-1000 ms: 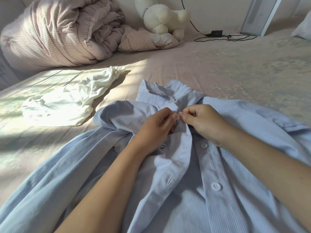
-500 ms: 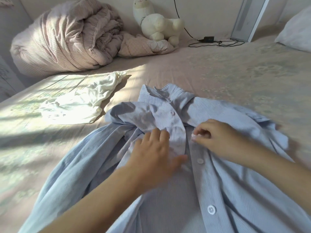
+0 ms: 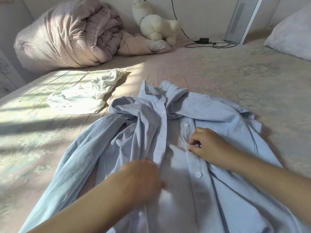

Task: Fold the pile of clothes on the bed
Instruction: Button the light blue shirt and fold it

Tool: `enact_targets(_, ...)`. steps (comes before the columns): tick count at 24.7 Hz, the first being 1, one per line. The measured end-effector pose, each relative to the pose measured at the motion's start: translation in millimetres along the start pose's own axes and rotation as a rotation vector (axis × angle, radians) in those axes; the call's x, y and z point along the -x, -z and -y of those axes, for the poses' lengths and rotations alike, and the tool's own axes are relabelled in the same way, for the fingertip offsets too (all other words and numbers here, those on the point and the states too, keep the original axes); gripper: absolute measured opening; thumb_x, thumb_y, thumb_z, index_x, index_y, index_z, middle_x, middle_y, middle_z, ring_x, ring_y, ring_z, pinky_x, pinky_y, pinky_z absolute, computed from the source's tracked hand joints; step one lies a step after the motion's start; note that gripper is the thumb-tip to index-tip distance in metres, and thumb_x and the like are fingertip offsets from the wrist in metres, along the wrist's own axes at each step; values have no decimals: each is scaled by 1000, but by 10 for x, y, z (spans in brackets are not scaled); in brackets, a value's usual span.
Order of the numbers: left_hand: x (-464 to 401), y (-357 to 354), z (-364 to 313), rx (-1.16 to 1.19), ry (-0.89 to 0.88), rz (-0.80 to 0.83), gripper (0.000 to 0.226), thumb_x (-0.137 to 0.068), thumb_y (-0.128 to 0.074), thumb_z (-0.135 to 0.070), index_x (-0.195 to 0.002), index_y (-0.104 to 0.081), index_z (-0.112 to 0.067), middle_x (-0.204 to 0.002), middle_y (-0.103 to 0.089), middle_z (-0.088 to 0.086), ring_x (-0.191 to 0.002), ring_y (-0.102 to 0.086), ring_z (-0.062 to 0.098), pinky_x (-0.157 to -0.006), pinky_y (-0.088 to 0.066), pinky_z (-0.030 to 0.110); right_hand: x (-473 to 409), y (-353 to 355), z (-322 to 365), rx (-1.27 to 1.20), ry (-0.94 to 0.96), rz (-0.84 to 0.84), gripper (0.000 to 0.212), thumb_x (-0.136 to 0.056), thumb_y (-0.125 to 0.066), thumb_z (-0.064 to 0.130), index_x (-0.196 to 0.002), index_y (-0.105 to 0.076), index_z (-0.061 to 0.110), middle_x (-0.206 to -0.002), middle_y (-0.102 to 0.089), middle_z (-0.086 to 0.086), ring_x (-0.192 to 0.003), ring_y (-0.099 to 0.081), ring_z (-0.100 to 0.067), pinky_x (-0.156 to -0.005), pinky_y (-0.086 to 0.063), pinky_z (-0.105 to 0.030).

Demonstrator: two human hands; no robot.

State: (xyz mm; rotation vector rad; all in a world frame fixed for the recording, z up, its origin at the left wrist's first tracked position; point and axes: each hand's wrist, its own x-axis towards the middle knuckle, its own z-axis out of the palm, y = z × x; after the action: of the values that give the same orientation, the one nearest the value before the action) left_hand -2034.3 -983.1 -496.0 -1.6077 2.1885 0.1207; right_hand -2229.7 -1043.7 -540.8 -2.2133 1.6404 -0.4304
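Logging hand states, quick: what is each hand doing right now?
Left hand: blurred, on the blue shirt; grip cannot be told.
Right hand: pinching the shirt's button edge.

No readable text, labels or numbers anywhere.

Both arms reach forward from the bottom of the view. The left hand (image 3: 143, 180) is blurry, palm down, and its grip cannot be made out. The right hand (image 3: 208, 145) is curled, with thumb and finger pinched together.
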Motion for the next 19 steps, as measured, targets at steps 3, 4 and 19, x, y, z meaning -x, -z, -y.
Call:
enact_targets(3, -138, 242, -62, 65, 25, -46, 59, -93, -30, -63, -87, -54, -9, -93, -58, 8, -94, -56, 25, -70, -36, 29, -217, 164, 53, -88, -62, -67, 23, -89, -60, 18, -67, -62, 12, -69, -54, 2, -65, -50, -13, -58, -34, -14)
enact_targets(4, -268, 334, -86, 95, 54, -185, 58, -94, -29, -61, -78, -50, -10, -83, -54, 6, -87, -54, 25, -66, -34, 29, -338, 189, 60, -80, -84, -133, 18, -89, -58, 16, -73, -65, 11, -74, -56, 2, -71, -52, -14, -63, -38, -19)
enact_targets(19, -932, 63, 233, 975, 204, -726, 29, -82, -69, -26, -71, -65, 1, -58, -59, 3, -53, -48, 6, -53, -35, 8, -378, 201, 324, -558, -168, 19, 23, -73, -80, 21, -61, -68, 6, -54, -65, -7, -47, -57, -7, -46, -46, -18)
